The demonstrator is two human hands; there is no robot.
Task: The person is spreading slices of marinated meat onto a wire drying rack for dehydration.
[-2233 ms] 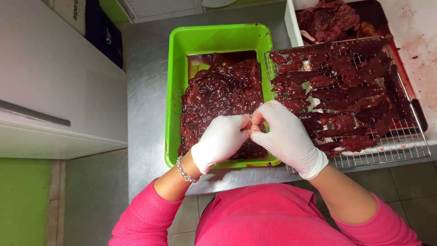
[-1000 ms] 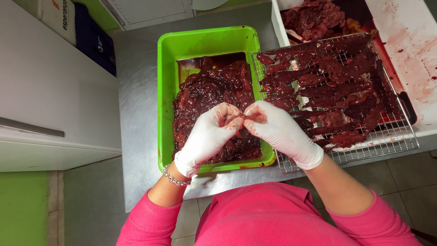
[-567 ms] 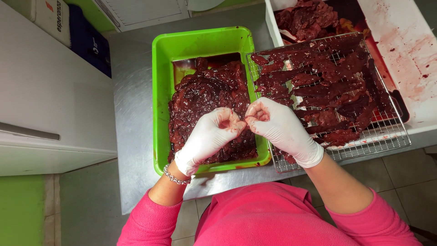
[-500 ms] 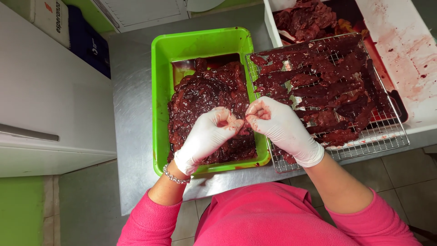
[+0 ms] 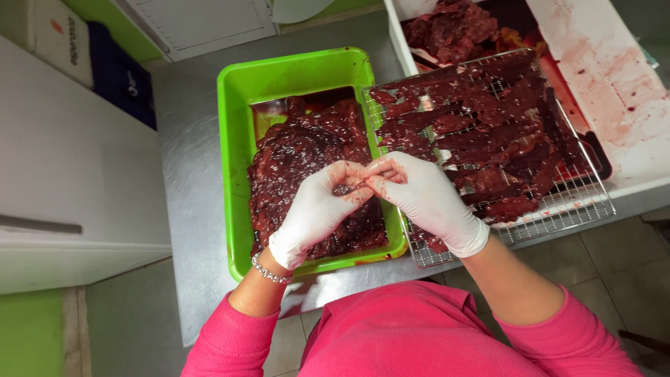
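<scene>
Both hands shifted slightly left; left hand (image 5: pixel 314 209) and right hand (image 5: pixel 422 199) pinch one meat strip (image 5: pixel 357 183) over green tub (image 5: pixel 237 139)

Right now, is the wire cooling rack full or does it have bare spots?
Mostly full: dark red meat strips cover the wire cooling rack; only its near edge shows bare wire.

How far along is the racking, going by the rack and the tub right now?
Done: the wire rack is mostly covered with dark meat strips; only its near edge shows bare mesh. In hand: the left hand and right hand, both gloved, pinch one small piece over the green tub. Left: marinated meat still fills much of the tub.
</scene>
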